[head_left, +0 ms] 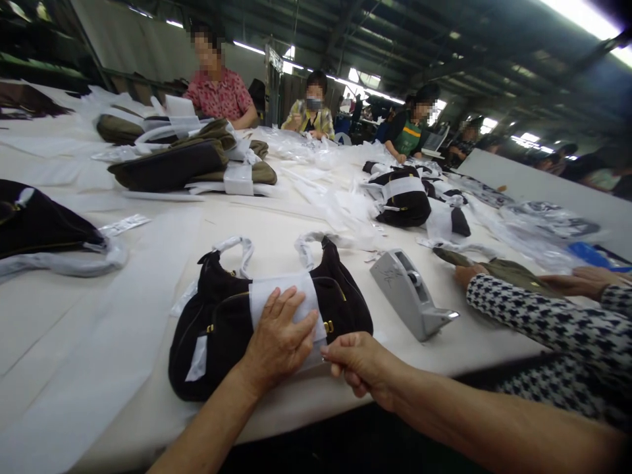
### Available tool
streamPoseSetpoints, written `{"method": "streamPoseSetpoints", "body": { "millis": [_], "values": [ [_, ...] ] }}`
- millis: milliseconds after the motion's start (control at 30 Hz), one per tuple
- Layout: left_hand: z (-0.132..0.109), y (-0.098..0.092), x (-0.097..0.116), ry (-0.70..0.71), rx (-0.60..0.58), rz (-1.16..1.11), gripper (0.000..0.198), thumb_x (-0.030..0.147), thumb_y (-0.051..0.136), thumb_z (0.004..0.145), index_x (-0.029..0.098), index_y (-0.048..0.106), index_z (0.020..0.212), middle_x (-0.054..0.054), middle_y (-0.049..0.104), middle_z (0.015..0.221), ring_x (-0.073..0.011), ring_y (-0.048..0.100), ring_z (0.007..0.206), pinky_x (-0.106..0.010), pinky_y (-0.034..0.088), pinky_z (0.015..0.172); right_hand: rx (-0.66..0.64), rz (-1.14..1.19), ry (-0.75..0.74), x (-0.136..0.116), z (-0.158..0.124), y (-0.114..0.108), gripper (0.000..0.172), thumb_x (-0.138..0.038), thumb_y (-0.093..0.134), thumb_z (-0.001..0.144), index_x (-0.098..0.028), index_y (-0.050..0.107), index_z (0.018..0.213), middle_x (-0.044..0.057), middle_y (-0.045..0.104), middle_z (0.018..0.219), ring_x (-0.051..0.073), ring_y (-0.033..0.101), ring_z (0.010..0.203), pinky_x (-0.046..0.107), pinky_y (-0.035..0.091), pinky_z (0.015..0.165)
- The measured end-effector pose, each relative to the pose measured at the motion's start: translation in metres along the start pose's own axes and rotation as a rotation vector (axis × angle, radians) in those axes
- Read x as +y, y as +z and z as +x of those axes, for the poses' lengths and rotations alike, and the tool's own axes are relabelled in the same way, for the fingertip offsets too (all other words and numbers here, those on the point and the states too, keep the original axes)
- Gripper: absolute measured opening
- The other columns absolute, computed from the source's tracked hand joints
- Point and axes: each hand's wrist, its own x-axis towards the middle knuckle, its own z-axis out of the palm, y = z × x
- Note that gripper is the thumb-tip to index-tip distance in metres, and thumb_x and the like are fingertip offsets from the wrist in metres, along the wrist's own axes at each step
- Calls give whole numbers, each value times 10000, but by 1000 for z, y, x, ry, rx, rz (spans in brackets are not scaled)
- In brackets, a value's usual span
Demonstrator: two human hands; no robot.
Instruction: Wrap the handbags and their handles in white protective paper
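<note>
A black handbag (232,336) with gold zips lies on the white table in front of me, its strap (245,255) wrapped in white material. Around its middle goes a white paper band (269,289). My left hand (284,332) rests on this band with its fingers spread, holding nothing. At the bag's lower edge, right of my left hand, my right hand (353,362) is pinched on something small that I cannot make out. A grey tape dispenser (407,289) stands to the right of the bag.
Olive bags (251,172) are piled at the back left, and another black bag (44,220) lies far left. Banded black bags (402,197) lie behind the dispenser. A person's houndstooth sleeves (548,313) reach in from the right. Several people are across the table.
</note>
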Motion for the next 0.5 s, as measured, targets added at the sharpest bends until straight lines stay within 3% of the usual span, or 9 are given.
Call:
{"method": "streamPoseSetpoints", "body": {
  "millis": [333,500],
  "values": [
    [0,2,-1,-8,-19,16,304,401,568,766,208,607,997,-113,498,1179,-305,382,1184,-534,269,1003,40,-2,-89,20,17,5,225,-317,585,714,-161,488,585,-50,545,447,29,370,259,146,235,251],
    [2,1,1,-14,-51,27,321,415,581,754,212,610,1001,-111,505,1191,-307,385,1187,-529,267,1008,-39,-49,-76,62,6,2,244,-379,521,748,-161,504,639,-46,541,458,31,360,256,149,196,262]
  ]
}}
